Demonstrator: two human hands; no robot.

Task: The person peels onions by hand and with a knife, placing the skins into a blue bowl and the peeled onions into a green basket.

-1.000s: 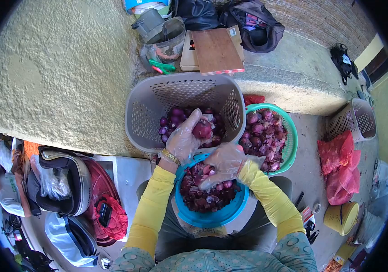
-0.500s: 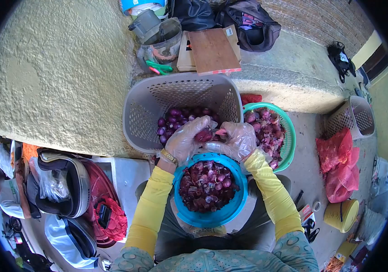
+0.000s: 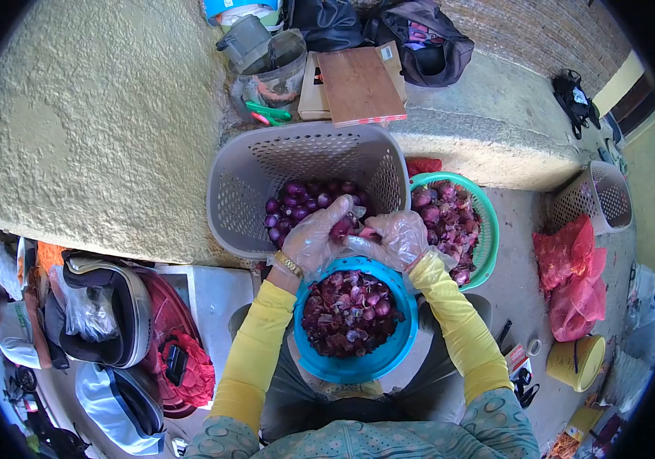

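Note:
My left hand (image 3: pixel 313 239), in a clear plastic glove, is closed around a red onion (image 3: pixel 342 227). My right hand (image 3: pixel 399 236), also gloved, is closed close beside that onion; a bit of pink shows at its fingers, but what it grips is hidden. Both hands are above the near rim of a grey perforated basket (image 3: pixel 228 183), which has peeled purple onions (image 3: pixel 297 200) at its bottom. Below the hands, between my knees, a blue basin (image 3: pixel 320 366) holds onion skins and some onions (image 3: pixel 350 314). To the right, a green basket (image 3: pixel 488 229) contains unpeeled onions (image 3: pixel 450 218).
A raised ledge (image 3: pixel 488 145) behind carries a brown board (image 3: pixel 362 84), bags and tubs. Red mesh sacks (image 3: pixel 572 283), a yellow bucket (image 3: pixel 576 363) and another basket (image 3: pixel 599 199) are at the right. At the left are a white box (image 3: pixel 220 306) and a person (image 3: pixel 17 329).
My right hand has shifted slightly and turned, so less pink shows at its fingers. The left hand keeps the onion in nearly the same spot.

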